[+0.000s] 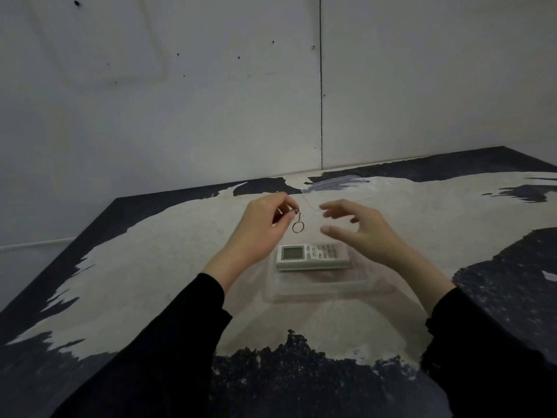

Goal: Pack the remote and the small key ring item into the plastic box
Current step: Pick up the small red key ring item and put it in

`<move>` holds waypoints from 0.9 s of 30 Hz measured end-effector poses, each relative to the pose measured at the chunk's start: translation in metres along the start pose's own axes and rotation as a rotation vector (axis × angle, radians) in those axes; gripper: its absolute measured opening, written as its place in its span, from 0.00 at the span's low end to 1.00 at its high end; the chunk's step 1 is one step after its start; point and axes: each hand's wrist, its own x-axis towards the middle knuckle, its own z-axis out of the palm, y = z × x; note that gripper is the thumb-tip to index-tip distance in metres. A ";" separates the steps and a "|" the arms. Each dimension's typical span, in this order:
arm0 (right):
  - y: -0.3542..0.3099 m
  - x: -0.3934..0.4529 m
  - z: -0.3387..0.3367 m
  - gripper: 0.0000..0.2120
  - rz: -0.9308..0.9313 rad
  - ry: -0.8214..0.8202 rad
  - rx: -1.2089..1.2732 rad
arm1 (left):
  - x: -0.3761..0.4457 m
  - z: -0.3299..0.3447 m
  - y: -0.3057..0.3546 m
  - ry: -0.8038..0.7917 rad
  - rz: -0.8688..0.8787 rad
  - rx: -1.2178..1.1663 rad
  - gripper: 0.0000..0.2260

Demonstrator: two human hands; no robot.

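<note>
A white remote (312, 256) with a small screen lies flat inside the clear plastic box (319, 289) in the middle of the table. My left hand (262, 227) is raised above the box's far left side and pinches the small key ring item (298, 225), whose metal ring dangles below my fingertips. My right hand (358, 229) hovers over the right end of the remote with fingers spread and curved, holding nothing. Both arms wear black sleeves.
The box's clear lid (337, 188) lies flat on the table behind my hands. The table (156, 267) has a worn top, pale with dark patches, and stands against a grey wall (180, 101). Its left edge drops away beside my left arm.
</note>
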 end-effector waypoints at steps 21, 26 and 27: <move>-0.017 -0.012 -0.017 0.04 0.004 -0.345 -0.265 | -0.035 0.014 0.009 -0.251 -0.082 -0.048 0.05; -0.022 -0.015 -0.017 0.04 0.031 -0.403 -0.422 | -0.034 0.021 0.014 -0.371 -0.081 0.055 0.05; -0.023 -0.016 -0.016 0.03 0.043 -0.419 -0.453 | -0.034 0.022 0.015 -0.392 -0.082 0.063 0.05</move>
